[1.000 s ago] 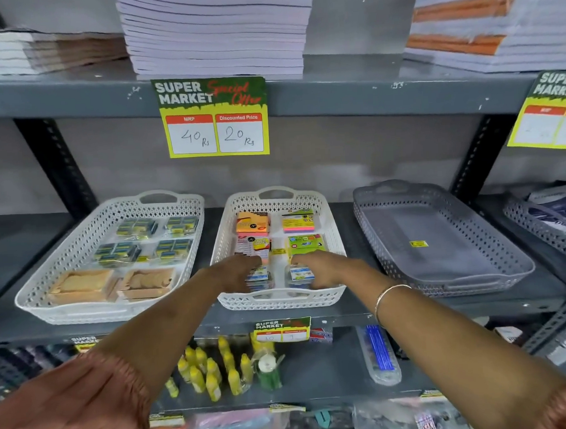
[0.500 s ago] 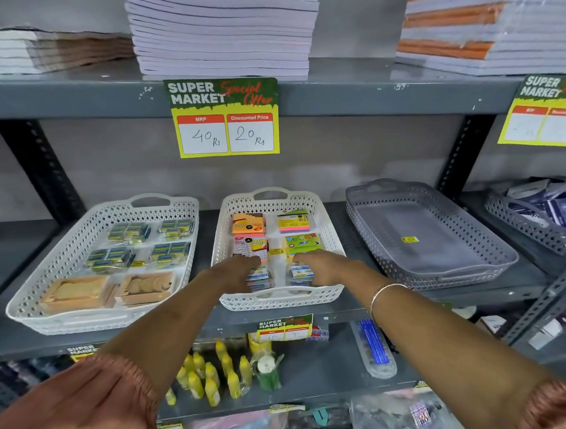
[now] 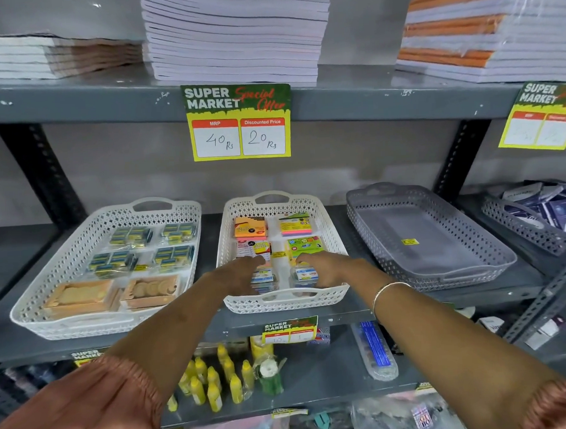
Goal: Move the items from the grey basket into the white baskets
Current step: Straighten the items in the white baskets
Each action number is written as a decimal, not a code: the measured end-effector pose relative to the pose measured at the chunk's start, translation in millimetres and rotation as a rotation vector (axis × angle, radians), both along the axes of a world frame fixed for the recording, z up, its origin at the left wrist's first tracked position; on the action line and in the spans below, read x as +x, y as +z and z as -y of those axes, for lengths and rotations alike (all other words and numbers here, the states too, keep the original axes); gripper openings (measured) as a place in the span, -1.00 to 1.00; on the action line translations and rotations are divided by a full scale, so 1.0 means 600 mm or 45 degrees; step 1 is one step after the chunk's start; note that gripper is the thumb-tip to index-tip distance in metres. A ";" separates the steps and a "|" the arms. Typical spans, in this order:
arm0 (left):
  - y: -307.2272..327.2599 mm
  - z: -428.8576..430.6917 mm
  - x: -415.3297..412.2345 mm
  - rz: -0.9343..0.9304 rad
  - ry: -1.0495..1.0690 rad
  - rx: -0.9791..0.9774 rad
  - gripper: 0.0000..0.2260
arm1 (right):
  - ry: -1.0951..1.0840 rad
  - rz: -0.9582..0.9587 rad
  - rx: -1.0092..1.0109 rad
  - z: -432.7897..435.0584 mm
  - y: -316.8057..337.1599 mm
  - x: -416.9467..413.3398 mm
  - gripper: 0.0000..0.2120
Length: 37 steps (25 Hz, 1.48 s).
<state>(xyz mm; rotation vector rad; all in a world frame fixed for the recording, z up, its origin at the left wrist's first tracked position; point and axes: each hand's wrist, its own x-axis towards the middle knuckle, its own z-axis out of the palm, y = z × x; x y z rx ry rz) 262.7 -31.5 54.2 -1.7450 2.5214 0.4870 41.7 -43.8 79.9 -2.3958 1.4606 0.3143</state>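
Two white baskets stand on the middle shelf. The left white basket (image 3: 34, 312) holds packs of small blue boxes and two brown boxes. The middle white basket (image 3: 332, 211) holds sticky-note packs at the back and two small clear packs at the front. My left hand (image 3: 239, 275) rests on the left clear pack (image 3: 262, 279). My right hand (image 3: 327, 269) rests on the right clear pack (image 3: 303, 277). Whether the fingers grip the packs is unclear. The grey basket (image 3: 367, 223) at the right holds only a yellow sticker.
Stacks of notebooks (image 3: 236, 33) fill the top shelf, whose price tag (image 3: 237, 121) hangs over the baskets. Another grey basket (image 3: 518, 221) with dark items sits far right. Yellow bottles (image 3: 215, 378) and a ruler pack (image 3: 375, 350) lie on the lower shelf.
Both hands stay on the two front packs in the middle white basket. Only the camera has shifted slightly.
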 end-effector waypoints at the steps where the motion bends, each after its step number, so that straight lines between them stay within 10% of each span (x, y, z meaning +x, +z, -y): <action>1: 0.006 -0.002 -0.001 -0.027 0.029 0.010 -0.32 | -0.014 0.027 0.035 0.001 0.007 -0.002 -0.28; 13: 0.046 0.036 0.011 -0.088 0.197 -0.182 -0.50 | -0.232 0.203 -0.199 0.080 0.028 -0.017 -0.50; 22: 0.010 0.122 0.015 0.173 0.055 -0.051 -0.34 | -0.056 -0.012 -0.005 0.166 -0.030 -0.005 -0.03; 37: 0.011 0.139 0.003 0.225 0.013 -0.035 -0.37 | 0.030 -0.151 -0.028 0.178 -0.032 0.006 -0.10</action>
